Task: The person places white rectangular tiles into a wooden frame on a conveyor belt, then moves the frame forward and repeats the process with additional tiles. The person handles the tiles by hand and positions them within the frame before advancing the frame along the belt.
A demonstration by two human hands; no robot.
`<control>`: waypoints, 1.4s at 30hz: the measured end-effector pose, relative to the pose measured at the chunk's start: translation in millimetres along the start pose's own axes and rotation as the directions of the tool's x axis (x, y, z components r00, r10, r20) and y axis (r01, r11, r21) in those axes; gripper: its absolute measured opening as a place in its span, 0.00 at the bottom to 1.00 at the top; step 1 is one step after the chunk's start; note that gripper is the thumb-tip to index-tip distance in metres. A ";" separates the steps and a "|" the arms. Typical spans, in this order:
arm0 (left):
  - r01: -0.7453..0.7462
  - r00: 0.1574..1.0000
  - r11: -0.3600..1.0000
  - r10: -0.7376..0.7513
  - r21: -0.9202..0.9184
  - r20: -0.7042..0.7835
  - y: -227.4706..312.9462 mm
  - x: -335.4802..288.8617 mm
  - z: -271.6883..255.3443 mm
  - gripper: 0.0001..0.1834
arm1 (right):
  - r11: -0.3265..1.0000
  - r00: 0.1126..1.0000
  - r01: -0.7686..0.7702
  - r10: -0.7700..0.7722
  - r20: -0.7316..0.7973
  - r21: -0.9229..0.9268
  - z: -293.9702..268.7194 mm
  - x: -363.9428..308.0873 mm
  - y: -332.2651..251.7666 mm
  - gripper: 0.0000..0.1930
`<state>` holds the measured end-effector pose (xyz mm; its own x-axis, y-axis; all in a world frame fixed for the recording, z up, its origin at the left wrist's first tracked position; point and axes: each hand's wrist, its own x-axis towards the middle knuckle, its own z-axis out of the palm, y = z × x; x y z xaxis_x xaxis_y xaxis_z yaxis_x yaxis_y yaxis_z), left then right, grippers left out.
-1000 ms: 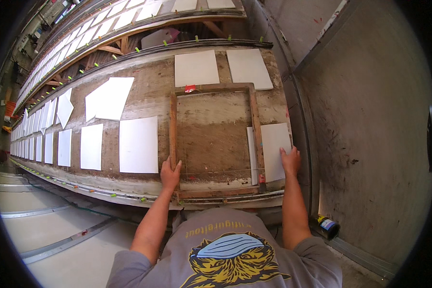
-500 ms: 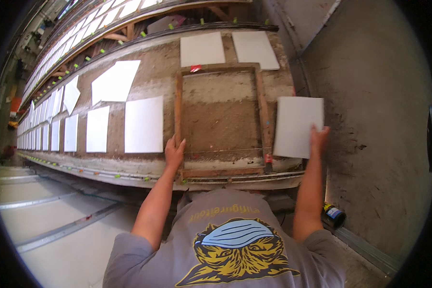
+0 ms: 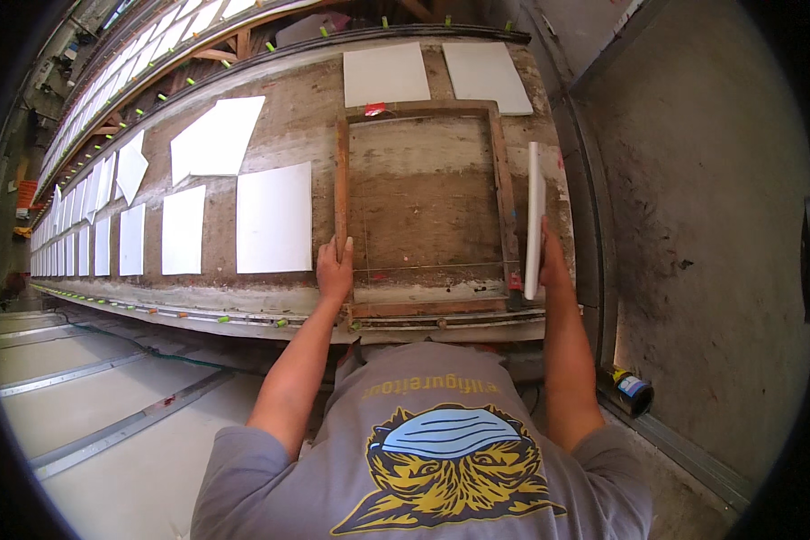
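On the long brown table stands a wooden frame (image 3: 341, 171), a rectangle of worn bars through which the stained tabletop shows. My left hand (image 3: 336, 270) has its fingers closed around the near part of the left bar. To the right of the frame, my right hand (image 3: 553, 259) holds a flat white panel (image 3: 535, 220) by its right face. That panel is tilted up nearly on edge, so mostly its thin side shows. A red mark (image 3: 374, 109) sits on the far bar, and another red patch (image 3: 515, 281) is at the near right corner.
Several white pieces (image 3: 274, 216) lie on the table (image 3: 328, 126) left of the frame and beyond it. A rail (image 3: 441, 321) with small clips runs along the near edge. At right are a concrete floor (image 3: 711, 225) and a dark can (image 3: 633, 394).
The white panel in my right hand has turned from lying face up to nearly on edge, and shifted slightly left toward the frame. My left hand still grips the frame.
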<state>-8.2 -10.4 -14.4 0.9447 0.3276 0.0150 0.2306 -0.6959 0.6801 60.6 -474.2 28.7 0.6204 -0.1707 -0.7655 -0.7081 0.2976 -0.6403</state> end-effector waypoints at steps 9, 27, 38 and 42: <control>0.021 0.998 1.000 -0.020 -0.007 0.064 -1.0 2.5 0.5 0.31 | 0.993 0.997 0.057 -0.062 -0.045 -0.107 20.1 -12.1 10.3 0.38; 0.031 0.991 0.999 -0.027 -0.025 0.133 0.5 1.3 -3.9 0.33 | 0.984 0.974 0.142 -0.158 -0.161 -0.106 -5.9 -7.5 28.2 0.30; 0.015 0.999 0.998 -0.012 -0.066 0.048 -4.6 -1.1 2.3 0.33 | 0.664 0.774 0.516 -0.632 -0.038 -0.541 156.0 4.7 23.9 0.29; 0.027 0.997 0.997 -0.021 -0.078 0.078 6.7 -1.1 -2.3 0.36 | 0.635 0.779 0.471 -0.625 -0.049 -0.612 172.6 20.6 30.0 0.30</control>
<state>-8.2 -13.9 -8.2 0.9550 0.2911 -0.0560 0.2367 -0.6350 0.7353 110.3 -306.7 4.7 0.9095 -0.3649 -0.1994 -0.3638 -0.4660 -0.8065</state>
